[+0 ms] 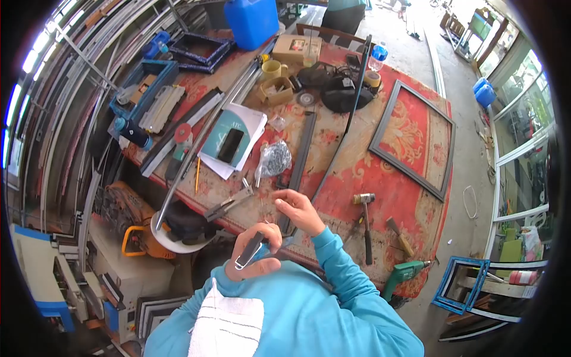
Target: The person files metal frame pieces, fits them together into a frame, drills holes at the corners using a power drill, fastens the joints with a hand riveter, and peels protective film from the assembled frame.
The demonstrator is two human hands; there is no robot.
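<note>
My left hand (270, 233) is curled at the table's front edge, around a short dark piece with a shiny metal edge (250, 250); its exact kind does not show. Just above and to the right, my right hand (300, 213) has its thumb and fingers drawn together over the table; anything between them is too small to make out. Close to it lie a long dark grey frame bar (303, 152) and a clear plastic bag of small parts (273, 160). A clamp-like metal tool (229, 202) lies left of the hands.
On the carpet-covered table (333, 172) are a grey rectangular frame (410, 83), hammer (366, 229), green drill (404, 276), phone (231, 146) on papers, long metal tube (202, 143), angle grinder (178, 149) and blue jug (251, 24). A white bowl (178, 244) sits left of me.
</note>
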